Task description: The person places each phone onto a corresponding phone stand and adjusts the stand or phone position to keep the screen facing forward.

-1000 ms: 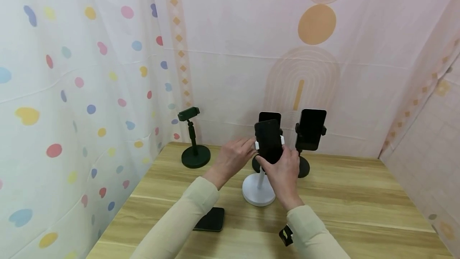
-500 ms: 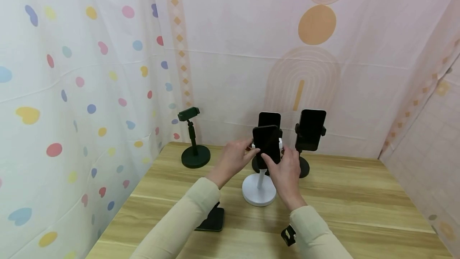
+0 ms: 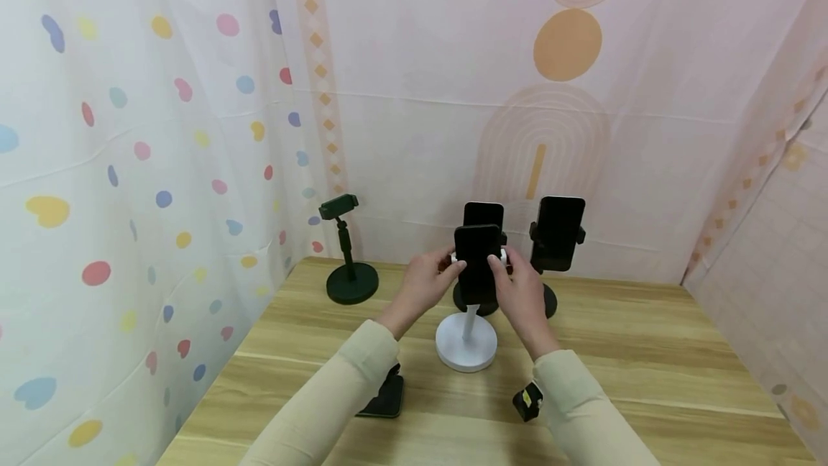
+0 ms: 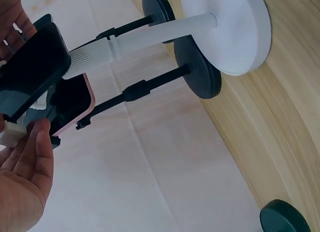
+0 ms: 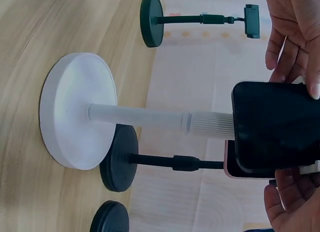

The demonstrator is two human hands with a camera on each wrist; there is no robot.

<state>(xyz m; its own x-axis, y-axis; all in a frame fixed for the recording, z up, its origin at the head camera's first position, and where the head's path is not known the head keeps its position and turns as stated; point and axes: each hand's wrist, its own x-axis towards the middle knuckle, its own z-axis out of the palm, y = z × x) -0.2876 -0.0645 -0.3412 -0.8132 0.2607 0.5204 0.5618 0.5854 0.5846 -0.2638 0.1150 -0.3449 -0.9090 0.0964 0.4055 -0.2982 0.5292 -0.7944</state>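
Note:
A black phone (image 3: 477, 265) sits upright in the white clamp of a phone stand, whose round base (image 3: 466, 344) rests on the table. My left hand (image 3: 422, 285) grips its left edge, thumb on the screen side and fingers behind at the clamp. On the opposite edge my right hand (image 3: 524, 300) does the same, its thumb pressed on the screen. In the left wrist view, the left hand's curled fingers (image 4: 42, 152) lie beside a white clamp arm (image 4: 12, 134). The right wrist view shows the phone (image 5: 277, 127) between both hands, above the ribbed white stem (image 5: 210, 124).
Behind stand two black stands, one bearing a phone (image 3: 561, 232), the other a pink-edged phone (image 3: 484, 213) partly hidden. A dark green stand (image 3: 351, 282) without a phone is at the back left. Another phone (image 3: 387, 400) lies flat near my left sleeve. Curtains (image 3: 388, 142) hang behind the table.
The phone has come down slightly and straightened from a tilt. My left thumb has moved onto its front, and my right hand has shifted up along its side.

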